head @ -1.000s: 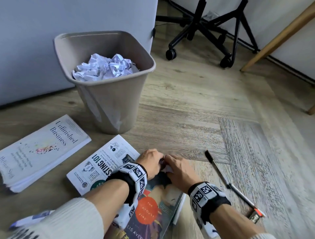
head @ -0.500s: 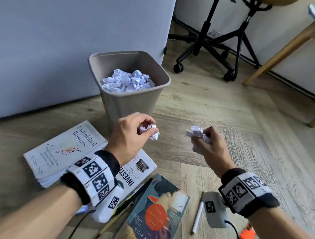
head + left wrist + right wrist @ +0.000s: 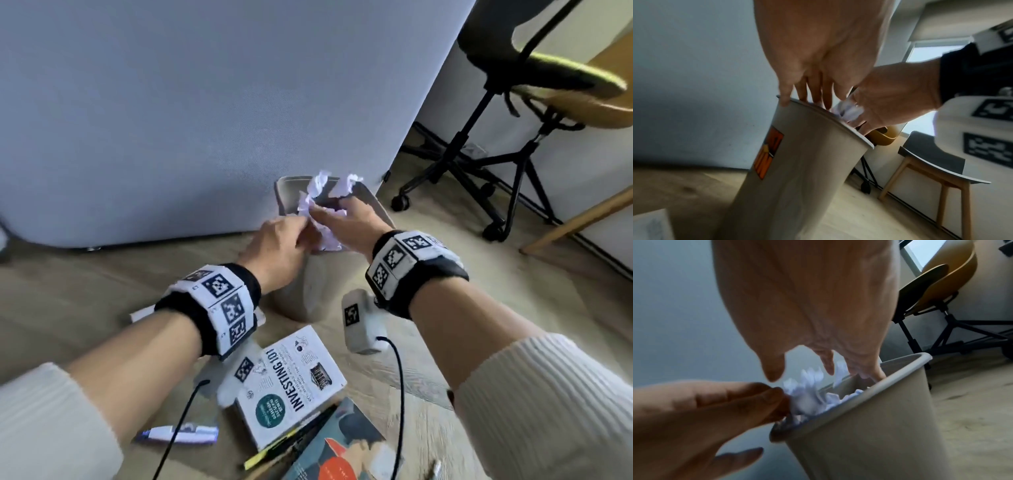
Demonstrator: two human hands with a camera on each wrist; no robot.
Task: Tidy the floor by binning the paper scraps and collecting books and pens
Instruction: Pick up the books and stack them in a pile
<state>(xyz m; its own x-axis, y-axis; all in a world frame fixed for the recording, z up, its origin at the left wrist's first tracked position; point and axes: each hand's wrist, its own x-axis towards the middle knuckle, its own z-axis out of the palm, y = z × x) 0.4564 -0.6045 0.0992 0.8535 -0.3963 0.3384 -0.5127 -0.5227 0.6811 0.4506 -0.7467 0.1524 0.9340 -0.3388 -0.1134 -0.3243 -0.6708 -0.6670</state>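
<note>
Both hands are held over the mouth of the bin [image 3: 318, 294], which stands at 12 o'clock from the person, against a grey partition [image 3: 205, 102]. The left hand [image 3: 277, 250] has its fingers extended downward, the tips at the near rim; in the left wrist view they are straight and slightly apart, gripping nothing. The right hand [image 3: 352, 222] is likewise spread: in the right wrist view its fingers point down into the bin and its thumb stands clear of them. Crumpled paper scraps [image 3: 322, 195] are at the bin's mouth, just beyond the fingertips of both hands; whether any scrap touches a finger cannot be told. More scraps fill the bin to its rim [image 3: 813, 399].

On the floor at 6 o'clock, near the person, lies a white book [image 3: 291, 383] titled "INVESTING 101". A teal book [image 3: 346, 445] with an orange disc lies just beside it at 5 o'clock. A yellow pen [image 3: 284, 442] and a dark pen [image 3: 308, 423] lie between the two books. A white marker [image 3: 178, 433] lies at 7 o'clock, well apart from the bin. An office chair [image 3: 513, 137] stands at 2 o'clock, with a wooden stool [image 3: 937, 165] near it.
</note>
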